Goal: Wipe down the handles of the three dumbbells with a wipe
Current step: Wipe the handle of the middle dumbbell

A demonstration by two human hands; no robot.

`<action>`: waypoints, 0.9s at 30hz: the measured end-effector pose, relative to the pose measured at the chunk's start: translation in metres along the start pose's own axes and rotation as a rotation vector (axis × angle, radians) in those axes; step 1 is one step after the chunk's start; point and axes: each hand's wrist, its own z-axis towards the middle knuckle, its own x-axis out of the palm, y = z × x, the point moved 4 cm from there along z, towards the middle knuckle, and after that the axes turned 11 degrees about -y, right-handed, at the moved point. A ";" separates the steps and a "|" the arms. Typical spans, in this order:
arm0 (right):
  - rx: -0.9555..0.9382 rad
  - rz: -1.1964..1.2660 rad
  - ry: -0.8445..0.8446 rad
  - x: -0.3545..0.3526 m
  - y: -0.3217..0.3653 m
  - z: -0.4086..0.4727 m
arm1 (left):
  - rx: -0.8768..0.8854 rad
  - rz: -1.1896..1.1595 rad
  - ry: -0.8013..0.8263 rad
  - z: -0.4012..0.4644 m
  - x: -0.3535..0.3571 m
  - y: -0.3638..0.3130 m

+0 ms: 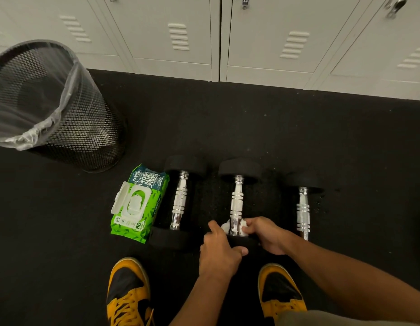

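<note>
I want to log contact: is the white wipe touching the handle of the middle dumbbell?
Touching. In the head view, the right hand holds the white wipe wrapped around the middle dumbbell's handle at its near end.

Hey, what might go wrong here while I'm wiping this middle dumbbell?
The wipe sits only at the near end of the middle dumbbell handle, so the far end may get missed. The left hand steadies the near head; if it slips, the dumbbell could roll. The wipes pack lid is open, so the wipes may dry out.
</note>
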 end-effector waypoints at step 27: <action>-0.896 -0.855 -0.531 0.012 0.059 -0.074 | 0.023 -0.007 -0.013 0.000 0.000 0.001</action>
